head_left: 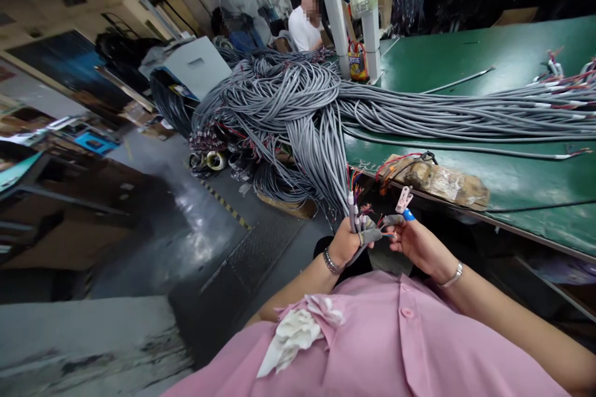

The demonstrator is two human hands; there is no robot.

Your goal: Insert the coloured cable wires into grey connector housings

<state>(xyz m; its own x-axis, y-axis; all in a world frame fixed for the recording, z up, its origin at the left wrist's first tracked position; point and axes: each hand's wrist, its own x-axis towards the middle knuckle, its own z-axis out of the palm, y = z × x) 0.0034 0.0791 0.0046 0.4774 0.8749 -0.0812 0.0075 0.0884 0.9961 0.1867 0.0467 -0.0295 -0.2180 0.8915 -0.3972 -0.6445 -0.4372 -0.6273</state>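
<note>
My left hand (347, 240) is closed around a few grey cable ends (352, 209) that stand upright, with stripped coloured wires at their tips. My right hand (416, 240), with grey finger covers, pinches fine coloured wires (387, 234) at the end of one cable and also holds a small pink tool (403, 199). Both hands meet just above my pink shirt, below the bench edge. The cables run up into a large bundle of grey cables (298, 105) that hangs off the green bench (465, 56).
A tape-wrapped brown block (437, 181) with red wires sits on the bench edge near my hands. More grey cables stretch right across the bench. A white post (333, 6) stands at the bench's far end. A person in white (305, 25) sits beyond. Boxes and clutter line the left aisle.
</note>
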